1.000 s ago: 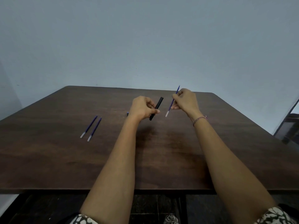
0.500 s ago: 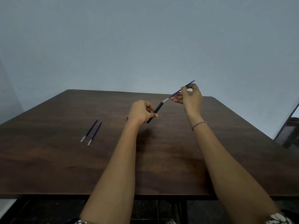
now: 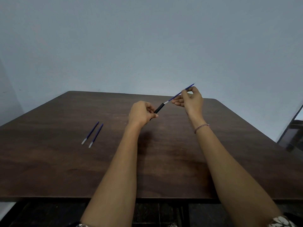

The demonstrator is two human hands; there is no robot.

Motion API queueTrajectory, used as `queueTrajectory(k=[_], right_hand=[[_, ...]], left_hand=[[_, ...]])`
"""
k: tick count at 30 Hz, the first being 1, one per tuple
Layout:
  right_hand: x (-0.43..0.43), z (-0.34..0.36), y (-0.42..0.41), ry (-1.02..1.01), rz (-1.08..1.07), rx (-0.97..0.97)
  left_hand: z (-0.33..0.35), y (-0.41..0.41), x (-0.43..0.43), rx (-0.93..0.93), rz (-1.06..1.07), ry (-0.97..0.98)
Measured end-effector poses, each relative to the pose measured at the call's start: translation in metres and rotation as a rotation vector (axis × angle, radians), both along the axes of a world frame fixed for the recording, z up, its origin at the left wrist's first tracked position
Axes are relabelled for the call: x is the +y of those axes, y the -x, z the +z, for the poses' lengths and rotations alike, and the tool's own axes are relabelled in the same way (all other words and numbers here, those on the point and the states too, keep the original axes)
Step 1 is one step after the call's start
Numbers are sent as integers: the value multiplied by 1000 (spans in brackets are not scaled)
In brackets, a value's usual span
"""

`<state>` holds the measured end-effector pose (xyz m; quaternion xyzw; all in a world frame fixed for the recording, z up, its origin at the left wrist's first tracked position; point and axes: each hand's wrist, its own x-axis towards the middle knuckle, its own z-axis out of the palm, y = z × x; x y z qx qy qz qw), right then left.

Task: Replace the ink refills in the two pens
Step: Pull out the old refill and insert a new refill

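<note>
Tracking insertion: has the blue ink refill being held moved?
Yes, the refill swung upward across the brown wooden table's far edge, white end reaching the black pen barrel.

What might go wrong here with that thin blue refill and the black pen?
The right hand pinches the thin refill near its far end, so it may bend or miss the mouth of the black pen in the left hand. If dropped, it might get mixed up with the two refills on the table.
</note>
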<state>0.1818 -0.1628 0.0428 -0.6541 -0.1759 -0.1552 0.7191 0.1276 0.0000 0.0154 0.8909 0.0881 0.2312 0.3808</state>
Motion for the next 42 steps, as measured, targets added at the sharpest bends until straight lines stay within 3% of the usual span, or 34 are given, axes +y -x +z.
queueTrajectory(k=[9,14,21,33,42], right_hand=[[14,-11,2,421,44,-83],[13,-12,1,478,13,-115],[11,-8,-1,212,83,-84],[27,-17,3,115,124,-139],[51,-33,10,642,-12,-348]], left_hand=[[1,1,-1,-50,27,29],[1,1,0,-54,55,28],[2,2,-1,-57,75,20],[7,5,7,-106,112,93],[4,22,35,-234,534,148]])
